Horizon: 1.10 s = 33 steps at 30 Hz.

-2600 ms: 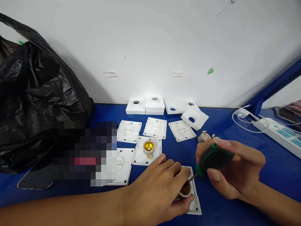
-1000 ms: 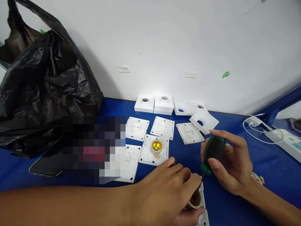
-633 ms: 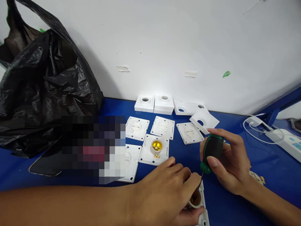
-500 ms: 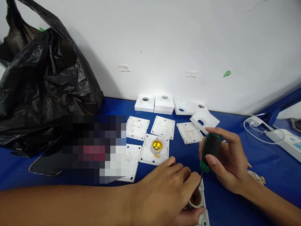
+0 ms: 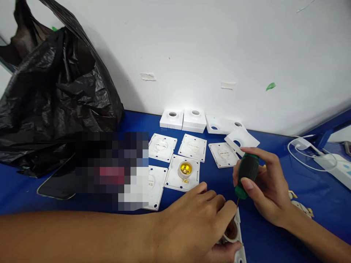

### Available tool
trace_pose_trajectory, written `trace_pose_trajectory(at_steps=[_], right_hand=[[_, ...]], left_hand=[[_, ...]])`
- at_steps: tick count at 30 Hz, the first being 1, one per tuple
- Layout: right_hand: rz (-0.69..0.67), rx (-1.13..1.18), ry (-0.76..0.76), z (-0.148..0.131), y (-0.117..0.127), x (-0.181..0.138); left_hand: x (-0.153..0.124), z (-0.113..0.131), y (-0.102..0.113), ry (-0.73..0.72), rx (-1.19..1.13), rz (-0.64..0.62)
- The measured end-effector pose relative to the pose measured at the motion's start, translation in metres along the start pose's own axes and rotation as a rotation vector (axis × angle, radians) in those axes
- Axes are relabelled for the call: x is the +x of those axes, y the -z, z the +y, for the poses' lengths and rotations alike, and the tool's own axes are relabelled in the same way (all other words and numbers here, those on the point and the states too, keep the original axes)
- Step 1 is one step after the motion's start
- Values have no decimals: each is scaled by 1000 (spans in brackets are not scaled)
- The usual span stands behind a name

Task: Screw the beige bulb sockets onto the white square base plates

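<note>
My right hand (image 5: 263,186) grips the green and black handle of a screwdriver (image 5: 247,173). Its thin shaft points down into a round lamp socket (image 5: 231,232) at the lower edge of the view. Around that socket my left hand (image 5: 203,226) is closed, fingers over its near side and thumb below. The socket sits on a white square base plate (image 5: 240,252), mostly hidden by the left hand. Whether the screwdriver's tip meets a screw is hidden. Beyond the left hand lies another white plate with a brass-lined lamp socket (image 5: 185,169) on it.
Several bare white base plates (image 5: 192,147) lie on the blue table (image 5: 211,182). White covers (image 5: 172,119) with round holes line the wall. A black plastic bag (image 5: 65,95) stands left, near a phone (image 5: 57,184) and a blurred patch. Right are small brass-and-white parts (image 5: 301,208) and a power strip (image 5: 337,168).
The view has shifted slightly, so the whole scene sits a little further right. Both hands keep their grips; the screwdriver stays in the socket with its handle at nearly the same angle.
</note>
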State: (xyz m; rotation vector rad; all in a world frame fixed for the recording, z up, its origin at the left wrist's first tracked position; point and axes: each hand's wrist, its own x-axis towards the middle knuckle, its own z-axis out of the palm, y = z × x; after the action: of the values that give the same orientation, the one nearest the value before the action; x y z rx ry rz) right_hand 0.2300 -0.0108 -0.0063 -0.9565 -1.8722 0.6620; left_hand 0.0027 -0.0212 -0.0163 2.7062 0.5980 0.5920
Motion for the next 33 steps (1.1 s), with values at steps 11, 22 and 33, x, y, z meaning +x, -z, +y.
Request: trace_pose_trajectory(at_steps=[11, 22, 33], right_hand=[[-110, -91, -15, 4, 3, 2], [-129, -70, -5, 7, 5, 0], [-127, -73, 7, 5, 4, 0]], left_hand=[[-1, 0, -1, -2, -7, 13], [0, 0, -1, -3, 9, 18], [1, -2, -1, -11, 14, 34]])
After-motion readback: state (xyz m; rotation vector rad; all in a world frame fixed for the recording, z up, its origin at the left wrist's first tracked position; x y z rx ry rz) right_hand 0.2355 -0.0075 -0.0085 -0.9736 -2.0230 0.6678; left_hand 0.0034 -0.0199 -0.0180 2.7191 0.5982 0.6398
